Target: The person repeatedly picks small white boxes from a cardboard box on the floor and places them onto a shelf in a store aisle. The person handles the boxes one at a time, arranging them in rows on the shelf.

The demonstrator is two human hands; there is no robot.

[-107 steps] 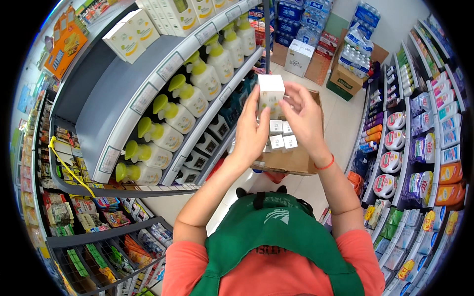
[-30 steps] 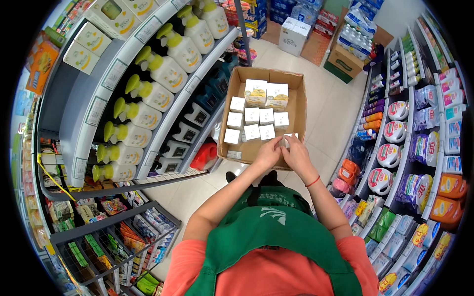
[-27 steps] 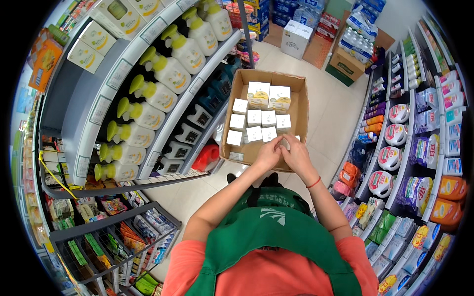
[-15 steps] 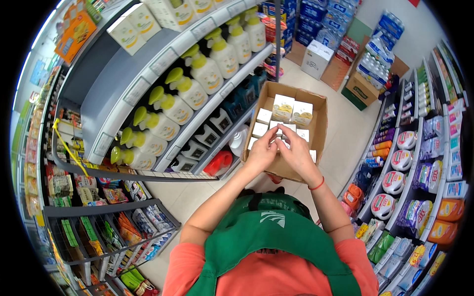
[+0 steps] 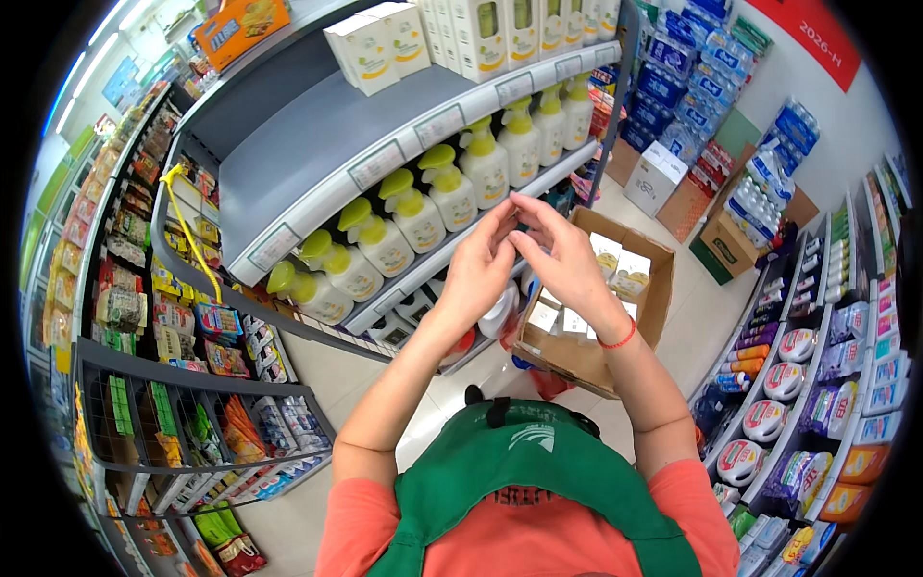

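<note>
My left hand [image 5: 481,268] and my right hand [image 5: 562,258] are raised together in front of the shelf of pump bottles [image 5: 420,223], with their fingertips nearly meeting. Both have curled fingers. Whatever may be between them is hidden by the backs of the hands. A red cord circles my right wrist. Below and beyond my right hand stands an open cardboard carton [image 5: 656,320]. Small white boxes [image 5: 630,273] sit inside it, some partly covered by my right hand and forearm. The bottles are white with yellow-green pump heads, lined up along the shelf edge.
On the upper shelf [image 5: 298,135], white boxes [image 5: 385,43] stand toward the right. Lower left is a wire-fronted snack rack [image 5: 192,413]. Shelves of tubs and packs [image 5: 769,420] line the right side. Bottled-water packs [image 5: 663,72] and cartons are stacked at the back.
Both hands have risen from over the carton, up and slightly left toward the pump-bottle shelf. The view has swung left, so the shelf and carton appear farther right.
</note>
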